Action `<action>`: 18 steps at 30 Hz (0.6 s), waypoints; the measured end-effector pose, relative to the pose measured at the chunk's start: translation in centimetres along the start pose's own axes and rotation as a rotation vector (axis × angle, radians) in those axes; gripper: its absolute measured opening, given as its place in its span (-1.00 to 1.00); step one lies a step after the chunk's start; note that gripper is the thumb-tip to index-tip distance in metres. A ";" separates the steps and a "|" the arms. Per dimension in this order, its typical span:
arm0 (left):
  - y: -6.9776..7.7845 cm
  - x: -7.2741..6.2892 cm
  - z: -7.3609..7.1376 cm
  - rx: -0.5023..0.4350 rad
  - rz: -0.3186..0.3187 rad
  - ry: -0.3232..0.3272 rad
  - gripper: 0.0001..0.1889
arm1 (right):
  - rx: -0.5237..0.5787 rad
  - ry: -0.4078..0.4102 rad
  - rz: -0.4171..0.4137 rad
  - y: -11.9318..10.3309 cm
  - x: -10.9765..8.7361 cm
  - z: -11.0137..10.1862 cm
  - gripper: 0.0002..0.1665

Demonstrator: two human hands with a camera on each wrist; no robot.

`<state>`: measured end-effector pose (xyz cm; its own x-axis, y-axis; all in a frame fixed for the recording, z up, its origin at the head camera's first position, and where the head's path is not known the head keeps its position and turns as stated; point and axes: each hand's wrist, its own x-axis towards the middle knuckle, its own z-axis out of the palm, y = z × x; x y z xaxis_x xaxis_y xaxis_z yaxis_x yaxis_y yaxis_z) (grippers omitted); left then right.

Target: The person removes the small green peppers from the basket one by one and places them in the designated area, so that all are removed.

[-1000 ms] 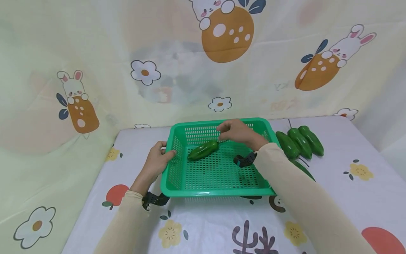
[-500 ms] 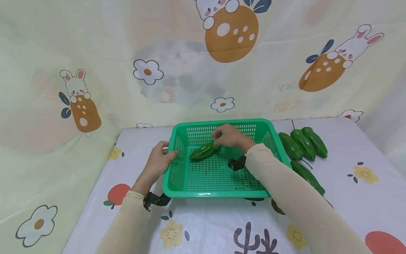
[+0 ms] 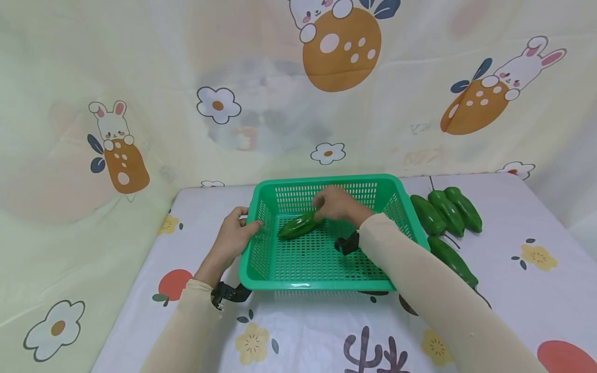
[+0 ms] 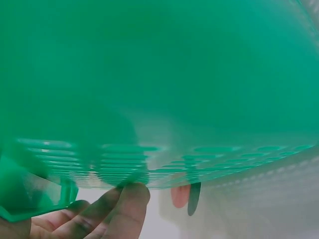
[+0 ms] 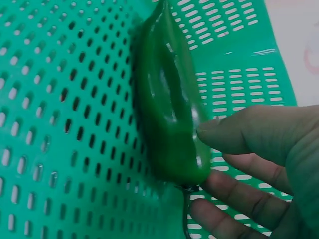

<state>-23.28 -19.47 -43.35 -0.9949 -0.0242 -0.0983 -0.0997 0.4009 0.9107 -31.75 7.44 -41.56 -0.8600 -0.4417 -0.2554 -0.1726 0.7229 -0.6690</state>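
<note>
A long green pepper [image 3: 296, 227] lies slanted on the mesh floor of the green plastic basket [image 3: 322, 285], towards its back left. At the pepper's stem end my right hand [image 3: 338, 202] holds it. The right wrist view has the thumb [image 5: 224, 134] against the side of the pepper [image 5: 172, 99], with the other fingers around the stem end and the dark stem hanging past them. My left hand [image 3: 233, 235] grips the basket's left rim, thumb over the top. In the left wrist view its fingers [image 4: 127, 211] press under the green wall [image 4: 174, 64].
Right of the basket, several more green peppers lie on the patterned cloth: a group [image 3: 446, 212] at the back and a single pepper [image 3: 451, 260] nearer the front. A printed curtain [image 3: 266, 62] hangs behind the table.
My right hand has come down and slightly left from above the basket onto the pepper's stem end. The pepper has shifted slightly. The left hand keeps its place on the rim.
</note>
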 end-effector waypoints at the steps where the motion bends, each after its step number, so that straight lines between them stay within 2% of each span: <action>1: 0.1 -0.1 0.0 -0.006 0.002 -0.003 -0.56 | -0.007 -0.007 -0.002 0.1 0.1 0.1 -0.48; 7: 0.3 -0.3 -0.1 -0.039 0.019 -0.016 -0.57 | -0.010 -0.042 -0.022 0.2 0.3 0.8 -0.49; 18: 0.3 -0.3 -0.1 -0.033 0.015 -0.014 -0.57 | -0.003 -0.113 -0.044 0.4 0.2 1.2 -0.45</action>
<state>-23.04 -19.42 -43.00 -0.9959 -0.0052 -0.0898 -0.0853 0.3711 0.9247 -31.37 6.99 -42.73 -0.7921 -0.5298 -0.3031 -0.2105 0.7032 -0.6791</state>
